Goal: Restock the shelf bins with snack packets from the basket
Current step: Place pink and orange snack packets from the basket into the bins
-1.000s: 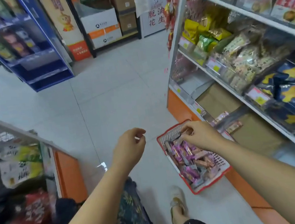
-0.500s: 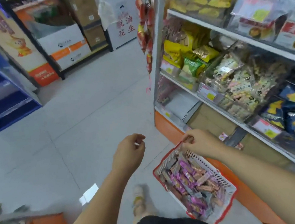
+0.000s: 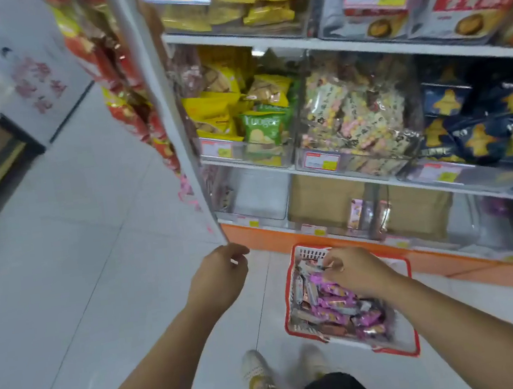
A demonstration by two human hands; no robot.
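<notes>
A red and white basket (image 3: 409, 340) stands on the floor by the shelf's orange base, filled with several pink, purple and brown snack packets (image 3: 336, 304). My right hand (image 3: 360, 273) is over its far end, fingers curled, pinching a small packet at the fingertips. My left hand (image 3: 218, 278) hangs in the air to the left of the basket, loosely curled, holding nothing. Clear shelf bins (image 3: 258, 194) line the bottom shelf; one further right holds a few pink packets (image 3: 357, 212).
The white shelf upright (image 3: 177, 139) stands just above my left hand. Upper bins hold yellow and green bags (image 3: 259, 123), mixed sweets (image 3: 355, 117) and dark blue bags (image 3: 480, 131). Cardboard boxes (image 3: 324, 202) sit on the bottom shelf. My feet (image 3: 258, 378) are beside the basket on tiled floor.
The view has swung right toward the shelf. My right hand has moved from the basket's far rim to over the packets inside. My left hand keeps its loose curl.
</notes>
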